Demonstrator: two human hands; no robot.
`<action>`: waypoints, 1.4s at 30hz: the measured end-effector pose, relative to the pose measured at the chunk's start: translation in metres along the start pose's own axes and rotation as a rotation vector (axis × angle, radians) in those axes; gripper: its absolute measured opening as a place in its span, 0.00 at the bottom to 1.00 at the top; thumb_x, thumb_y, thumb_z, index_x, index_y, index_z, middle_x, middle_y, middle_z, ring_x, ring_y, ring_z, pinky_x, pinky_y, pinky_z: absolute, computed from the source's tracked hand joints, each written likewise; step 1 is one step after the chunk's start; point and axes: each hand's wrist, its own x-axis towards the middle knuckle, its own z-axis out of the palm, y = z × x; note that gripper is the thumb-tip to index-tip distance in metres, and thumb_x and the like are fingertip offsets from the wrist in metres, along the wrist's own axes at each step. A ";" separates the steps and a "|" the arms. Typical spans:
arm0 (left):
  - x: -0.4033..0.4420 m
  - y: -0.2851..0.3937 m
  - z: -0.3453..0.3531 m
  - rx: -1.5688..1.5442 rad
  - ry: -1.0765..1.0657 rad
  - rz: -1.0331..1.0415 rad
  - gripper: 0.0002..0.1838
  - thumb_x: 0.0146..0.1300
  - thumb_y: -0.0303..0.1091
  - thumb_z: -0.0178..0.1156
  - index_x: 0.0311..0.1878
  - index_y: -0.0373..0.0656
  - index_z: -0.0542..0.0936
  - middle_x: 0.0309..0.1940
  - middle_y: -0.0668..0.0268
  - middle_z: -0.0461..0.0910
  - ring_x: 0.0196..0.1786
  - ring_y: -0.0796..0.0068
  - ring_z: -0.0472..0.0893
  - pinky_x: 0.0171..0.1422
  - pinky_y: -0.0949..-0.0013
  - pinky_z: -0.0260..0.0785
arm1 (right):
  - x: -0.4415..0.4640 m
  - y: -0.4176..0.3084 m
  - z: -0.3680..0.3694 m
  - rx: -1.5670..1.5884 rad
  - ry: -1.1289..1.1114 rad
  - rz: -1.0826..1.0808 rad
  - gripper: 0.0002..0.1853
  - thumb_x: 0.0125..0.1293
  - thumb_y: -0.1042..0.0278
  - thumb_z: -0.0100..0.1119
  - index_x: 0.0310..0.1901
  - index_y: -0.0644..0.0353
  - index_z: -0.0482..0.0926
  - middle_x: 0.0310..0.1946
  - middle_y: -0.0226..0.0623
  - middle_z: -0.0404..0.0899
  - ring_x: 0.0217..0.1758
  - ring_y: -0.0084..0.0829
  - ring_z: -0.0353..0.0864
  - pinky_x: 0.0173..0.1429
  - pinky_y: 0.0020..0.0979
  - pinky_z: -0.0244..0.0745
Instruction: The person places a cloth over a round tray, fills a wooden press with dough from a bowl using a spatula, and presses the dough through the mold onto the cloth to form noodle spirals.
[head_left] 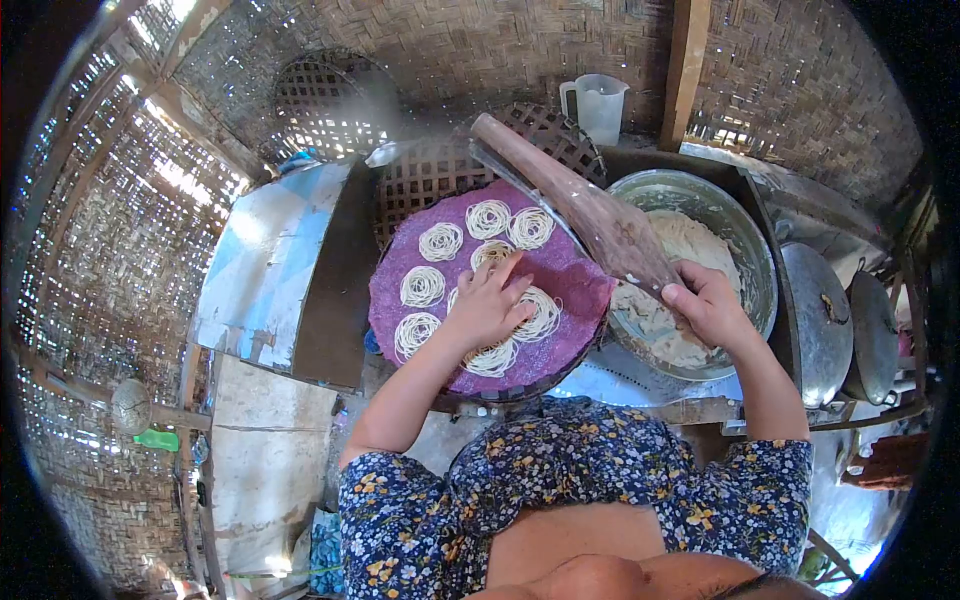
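A round tray lined with purple cloth carries several coils of pale, thin noodle-like strands. Over the coils near its middle lies my left hand, fingers spread; the strands under the palm are hidden. My right hand is closed round the near end of a long wooden tool, which slants up to the left over the tray's edge and the bowl. Beneath the tool and my right hand, a large metal bowl holds pale, wet dough or batter.
A woven basket leans behind the tray, and a clear plastic jug stands at the back. A blue and white box-like surface is at the left. Round metal lids are at the right.
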 end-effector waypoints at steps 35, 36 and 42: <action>0.026 0.110 -0.149 0.199 0.171 0.352 0.08 0.40 0.33 0.59 0.24 0.41 0.75 0.19 0.56 0.77 0.25 0.56 0.79 0.32 0.58 0.71 | -0.025 -0.124 -0.036 0.085 0.103 -0.596 0.28 0.43 0.79 0.59 0.48 0.60 0.58 0.28 0.31 0.68 0.30 0.19 0.68 0.33 0.24 0.66; 0.027 0.109 -0.146 0.181 0.149 0.329 0.08 0.40 0.32 0.59 0.25 0.40 0.75 0.21 0.55 0.77 0.26 0.55 0.79 0.34 0.58 0.71 | -0.028 -0.120 -0.042 0.108 0.113 -0.554 0.29 0.43 0.79 0.59 0.48 0.60 0.58 0.28 0.31 0.68 0.30 0.19 0.68 0.33 0.24 0.66; 0.040 0.059 -0.116 -0.195 0.075 -0.006 0.14 0.46 0.40 0.63 0.32 0.40 0.78 0.30 0.57 0.80 0.35 0.59 0.80 0.41 0.61 0.72 | -0.057 -0.078 -0.094 0.193 0.517 -0.556 0.27 0.45 0.77 0.55 0.49 0.59 0.59 0.28 0.32 0.69 0.31 0.21 0.67 0.35 0.23 0.64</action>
